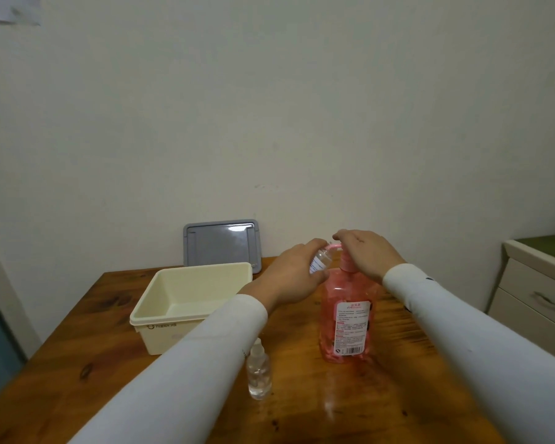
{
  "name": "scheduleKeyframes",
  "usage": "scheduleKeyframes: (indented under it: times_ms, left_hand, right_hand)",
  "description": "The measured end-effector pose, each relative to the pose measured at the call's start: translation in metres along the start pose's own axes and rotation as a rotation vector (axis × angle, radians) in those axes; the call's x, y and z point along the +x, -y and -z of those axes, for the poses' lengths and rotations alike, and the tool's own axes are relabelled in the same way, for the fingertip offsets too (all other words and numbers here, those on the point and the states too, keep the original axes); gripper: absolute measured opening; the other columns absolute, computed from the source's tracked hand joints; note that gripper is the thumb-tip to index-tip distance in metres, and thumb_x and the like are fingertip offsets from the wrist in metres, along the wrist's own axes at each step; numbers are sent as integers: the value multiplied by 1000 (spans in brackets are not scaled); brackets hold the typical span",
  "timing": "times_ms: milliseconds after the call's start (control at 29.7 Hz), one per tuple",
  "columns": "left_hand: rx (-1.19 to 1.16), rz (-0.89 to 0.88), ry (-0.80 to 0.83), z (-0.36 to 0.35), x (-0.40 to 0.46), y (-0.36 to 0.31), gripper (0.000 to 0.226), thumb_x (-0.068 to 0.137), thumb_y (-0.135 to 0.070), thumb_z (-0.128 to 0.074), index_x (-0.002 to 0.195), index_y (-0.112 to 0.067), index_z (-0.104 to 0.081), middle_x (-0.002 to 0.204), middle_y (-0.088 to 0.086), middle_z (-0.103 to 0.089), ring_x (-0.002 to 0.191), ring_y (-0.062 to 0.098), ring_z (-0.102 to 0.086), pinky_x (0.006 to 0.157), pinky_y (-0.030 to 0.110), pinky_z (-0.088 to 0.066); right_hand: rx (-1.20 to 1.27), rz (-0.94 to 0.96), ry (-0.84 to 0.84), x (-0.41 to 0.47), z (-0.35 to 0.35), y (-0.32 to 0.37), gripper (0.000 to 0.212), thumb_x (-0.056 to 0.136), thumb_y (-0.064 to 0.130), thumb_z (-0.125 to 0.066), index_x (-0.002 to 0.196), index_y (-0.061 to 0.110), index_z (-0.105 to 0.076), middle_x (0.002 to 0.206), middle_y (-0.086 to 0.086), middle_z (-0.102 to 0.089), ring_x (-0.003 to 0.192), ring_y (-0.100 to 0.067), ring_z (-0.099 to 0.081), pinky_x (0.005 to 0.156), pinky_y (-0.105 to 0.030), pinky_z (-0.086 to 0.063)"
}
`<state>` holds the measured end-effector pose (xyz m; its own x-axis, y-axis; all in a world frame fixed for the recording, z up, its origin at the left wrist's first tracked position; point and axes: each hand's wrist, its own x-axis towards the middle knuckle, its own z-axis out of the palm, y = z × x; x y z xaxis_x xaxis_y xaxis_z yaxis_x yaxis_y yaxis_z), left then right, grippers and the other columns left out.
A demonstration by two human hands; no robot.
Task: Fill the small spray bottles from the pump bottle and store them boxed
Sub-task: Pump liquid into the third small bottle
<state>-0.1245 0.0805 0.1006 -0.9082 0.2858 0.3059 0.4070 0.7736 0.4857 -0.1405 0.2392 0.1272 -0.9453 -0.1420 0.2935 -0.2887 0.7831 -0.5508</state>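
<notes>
A small spray bottle point(320, 261) was gripped tilted in the left hand point(293, 277), mouth held at the pink pump bottle point(346, 318) spout to catch liquid; the right hand point(364, 253) was pressed flat on the pump head. Pump bottle stood mid-table point(302, 418).

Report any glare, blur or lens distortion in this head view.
Head view: glare patch on the grey lid leaning against the wall, and a faint sheen on the wooden table near the front edge; wide-angle bending curves the sleeves and the table's edges; lighting is dim and even; the label text on the pink pump bottle is too soft to read.
</notes>
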Motion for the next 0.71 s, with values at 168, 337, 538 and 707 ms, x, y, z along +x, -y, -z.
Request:
scheduleKeyframes:
  times_ms: [168, 337, 538, 707]
  left_hand:
    - [29, -41, -23, 10, 3, -9, 57, 93, -31, -58, 143, -28, -32, 134, 4, -53, 112, 21, -54, 83, 25, -40]
    - [27, -21, 10, 4, 2, -6, 56, 93, -33, -59, 143, -29, -33, 135, 3, -53, 114, 22, -54, 84, 26, -42]
    - [-17, -7, 29, 5, -1, -7, 57, 93, -33, -59, 144, -29, -31, 137, 2, -51, 116, 22, -53, 86, 27, -43]
    - [3, -32, 25, 14, 3, -10, 58, 93, -32, -59, 144, -29, -31, 137, 3, -51, 116, 22, -53, 88, 28, -44]
  right_hand:
    - [-3, 13, -55, 5, 11, 6, 48, 99, 31, -29, 106, 0, -65, 104, -18, -68, 97, -31, -59, 85, -38, -45]
    - [-21, 12, -11, 1, 3, 3, 42, 99, 23, -29, 117, 4, -62, 121, -16, -62, 113, -31, -53, 96, -38, -40]
    - [-43, -11, 33, 0, 6, 5, 44, 99, 25, -28, 113, 1, -62, 118, -18, -63, 111, -32, -53, 95, -39, -40]
    - [-12, 3, -19, 4, 12, 7, 43, 99, 27, -30, 113, 3, -64, 119, -17, -64, 111, -31, -55, 95, -39, -40]
